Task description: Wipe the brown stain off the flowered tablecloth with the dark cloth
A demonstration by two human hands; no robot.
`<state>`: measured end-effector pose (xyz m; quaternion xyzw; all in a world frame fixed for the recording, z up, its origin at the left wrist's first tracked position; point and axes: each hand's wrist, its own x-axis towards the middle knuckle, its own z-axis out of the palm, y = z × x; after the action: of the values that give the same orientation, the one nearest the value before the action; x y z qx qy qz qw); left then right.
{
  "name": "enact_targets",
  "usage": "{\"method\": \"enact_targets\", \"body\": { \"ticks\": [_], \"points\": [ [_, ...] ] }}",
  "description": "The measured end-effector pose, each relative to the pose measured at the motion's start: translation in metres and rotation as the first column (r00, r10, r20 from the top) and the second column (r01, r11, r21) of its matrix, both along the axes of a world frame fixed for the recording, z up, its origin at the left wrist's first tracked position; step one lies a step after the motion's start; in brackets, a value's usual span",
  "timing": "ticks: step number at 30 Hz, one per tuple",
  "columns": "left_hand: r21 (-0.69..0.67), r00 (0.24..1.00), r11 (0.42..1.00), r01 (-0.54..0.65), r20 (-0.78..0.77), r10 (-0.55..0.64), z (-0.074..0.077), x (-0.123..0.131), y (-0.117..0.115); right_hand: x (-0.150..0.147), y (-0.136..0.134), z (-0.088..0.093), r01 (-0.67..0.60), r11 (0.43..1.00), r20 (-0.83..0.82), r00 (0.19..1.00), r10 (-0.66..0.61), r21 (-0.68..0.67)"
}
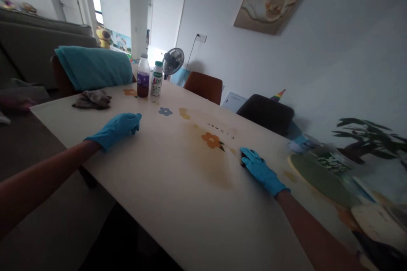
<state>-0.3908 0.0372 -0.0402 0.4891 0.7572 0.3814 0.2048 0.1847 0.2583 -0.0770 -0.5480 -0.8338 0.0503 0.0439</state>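
Both my hands wear blue gloves and rest on a cream tablecloth (pixel 178 186) printed with flowers. My left hand (pixel 116 129) lies on the cloth at the left, fingers loosely curled, with nothing in it. My right hand (pixel 259 169) presses down on a small dark object (pixel 243 162) that shows only at the fingertips; I cannot make out what it is. A brownish wet stain (pixel 210 161) spreads over the cloth just left of that hand, around an orange printed flower (pixel 212 140).
At the table's far end stand a bottle of dark liquid (pixel 143 76) and a white bottle (pixel 157 78), with a crumpled grey rag (pixel 92 99) beside them. Chairs (pixel 203 86) line the far side, one draped in teal cloth (pixel 94 67). A potted plant (pixel 370 139) and glass items sit at right.
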Motion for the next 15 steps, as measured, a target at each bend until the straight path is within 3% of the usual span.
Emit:
{"method": "enact_targets", "body": {
  "ticks": [3,6,15],
  "points": [
    [-0.046,0.987,0.999,-0.017,-0.158,0.009,0.000,-0.012,0.017,-0.009,0.000,-0.004,0.012,1.000,0.005,1.000,-0.012,-0.008],
    [-0.078,0.983,0.996,-0.036,-0.181,0.021,-0.001,-0.016,0.023,-0.037,0.006,-0.008,0.046,0.999,0.024,0.999,-0.046,0.013],
    [-0.071,0.988,0.997,-0.039,-0.154,0.028,0.004,-0.010,0.022,-0.187,0.064,0.001,-0.185,0.982,0.003,0.983,0.185,0.026]
  ]
}}
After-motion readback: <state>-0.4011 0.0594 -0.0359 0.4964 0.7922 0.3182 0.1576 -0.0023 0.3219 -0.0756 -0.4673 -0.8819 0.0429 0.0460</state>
